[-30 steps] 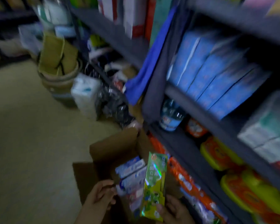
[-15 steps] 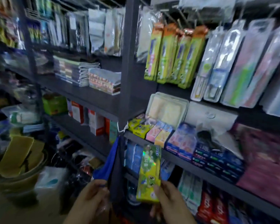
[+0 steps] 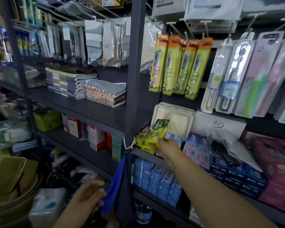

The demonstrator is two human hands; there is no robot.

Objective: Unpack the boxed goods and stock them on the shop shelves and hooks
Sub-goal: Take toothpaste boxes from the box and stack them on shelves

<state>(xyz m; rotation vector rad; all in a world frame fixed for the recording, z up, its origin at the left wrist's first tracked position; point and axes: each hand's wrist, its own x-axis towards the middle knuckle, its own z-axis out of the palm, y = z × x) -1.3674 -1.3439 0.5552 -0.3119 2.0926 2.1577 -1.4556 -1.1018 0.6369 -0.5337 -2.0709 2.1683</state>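
Green-and-yellow carton [image 3: 160,129], tilted, raised over left end of middle shelf [image 3: 148,153], just right of dark upright post [image 3: 135,71]. Lower end pinched by right hand [image 3: 167,148], thumb on near face, other fingers curled behind; arm stretched in from lower right. Directly beneath and touching: row of matching yellow cartons [image 3: 142,142] lying on same shelf. Just right of those, pale blue and pink toothpaste boxes [image 3: 196,150], then dark blue boxes [image 3: 237,173] further along. Cream lidded tray [image 3: 179,119] standing against back panel behind held carton.

Left hand [image 3: 89,195] low, near bottom centre, well apart from carton, fingers loosely curled; whether anything held, cannot tell. Blue cloth [image 3: 113,183] hanging from post just beside it.

Above: children's toothbrush packs [image 3: 179,66] in green and orange on hooks, four across. Right of these, clear-cased toothbrushes [image 3: 234,76] hanging.

Shelf below: light blue boxes [image 3: 156,180] packed upright in rows.

Left bay: folded towels [image 3: 87,83] in two stacks on upper shelf; bagged cloths [image 3: 102,43] hanging above. Red-and-white boxes [image 3: 92,135] one level down. Tan basket stack [image 3: 13,186] on floor at lower left, white soft pack [image 3: 46,208] beside it.
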